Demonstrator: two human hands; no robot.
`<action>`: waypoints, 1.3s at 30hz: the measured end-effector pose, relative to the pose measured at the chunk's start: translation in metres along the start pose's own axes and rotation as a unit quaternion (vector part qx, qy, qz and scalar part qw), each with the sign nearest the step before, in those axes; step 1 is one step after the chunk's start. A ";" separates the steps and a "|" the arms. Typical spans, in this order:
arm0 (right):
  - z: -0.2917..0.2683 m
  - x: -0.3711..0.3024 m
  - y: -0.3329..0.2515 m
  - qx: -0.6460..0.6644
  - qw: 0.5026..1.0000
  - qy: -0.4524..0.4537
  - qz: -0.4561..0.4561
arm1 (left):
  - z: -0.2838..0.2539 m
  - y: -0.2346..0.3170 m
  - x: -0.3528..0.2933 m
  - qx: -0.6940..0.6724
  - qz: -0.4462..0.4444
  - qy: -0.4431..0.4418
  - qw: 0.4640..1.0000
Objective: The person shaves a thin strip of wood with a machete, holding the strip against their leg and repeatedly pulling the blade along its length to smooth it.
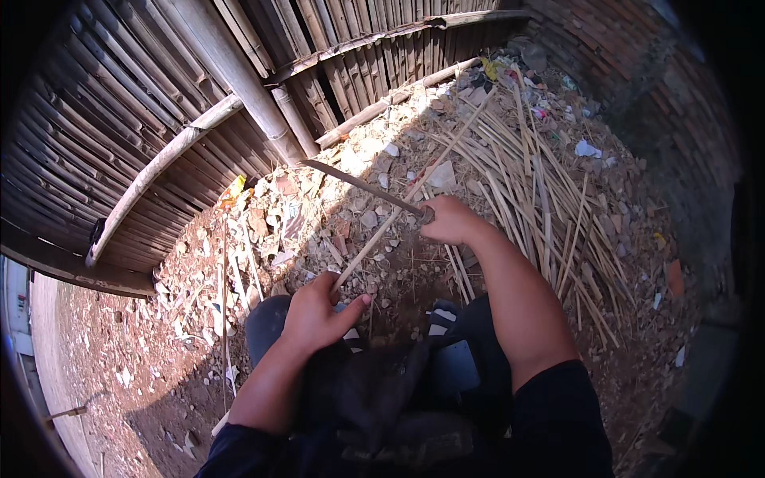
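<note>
My left hand (312, 315) is closed around the near end of a long, thin bamboo strip (368, 248), its thumb sticking out to the side. From there the strip slants up to the far right. In my right hand (450, 221) is the handle end of a machete (355, 182). Its long dark blade points to the far left and crosses the strip; I cannot tell whether the two touch. Just beyond my right forearm lies a loose pile of cut bamboo strips (522, 187).
A bamboo fence (159, 88) with a thick post (243, 88) stands at the far left. Stones, brick pieces and litter cover the ground (374, 199). More strips (225, 319) lie left of my knee. A brick wall (590, 40) rises at the far right.
</note>
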State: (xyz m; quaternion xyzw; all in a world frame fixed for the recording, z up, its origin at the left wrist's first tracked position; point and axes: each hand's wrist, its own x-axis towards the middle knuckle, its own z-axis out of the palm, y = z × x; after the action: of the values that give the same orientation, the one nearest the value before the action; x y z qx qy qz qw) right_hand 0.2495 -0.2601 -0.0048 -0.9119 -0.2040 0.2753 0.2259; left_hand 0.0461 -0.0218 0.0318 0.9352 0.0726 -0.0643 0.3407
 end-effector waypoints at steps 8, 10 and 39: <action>0.010 0.013 0.009 0.031 0.998 0.037 -0.036 | -0.001 -0.004 -0.007 -0.018 -0.027 -0.017 0.999; 0.000 0.017 0.045 0.146 0.986 0.081 0.001 | -0.004 0.003 -0.002 -0.010 -0.005 -0.014 1.000; -0.012 -0.041 -0.014 0.411 0.899 0.010 -0.148 | 0.001 0.026 -0.004 -0.065 0.031 0.036 0.997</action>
State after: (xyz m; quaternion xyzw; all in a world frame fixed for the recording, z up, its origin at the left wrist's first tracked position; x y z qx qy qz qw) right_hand 0.2216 -0.2725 0.0279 -0.6998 -0.2027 0.2889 0.6211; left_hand 0.0466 -0.0425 0.0477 0.9145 0.0600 -0.0152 0.3998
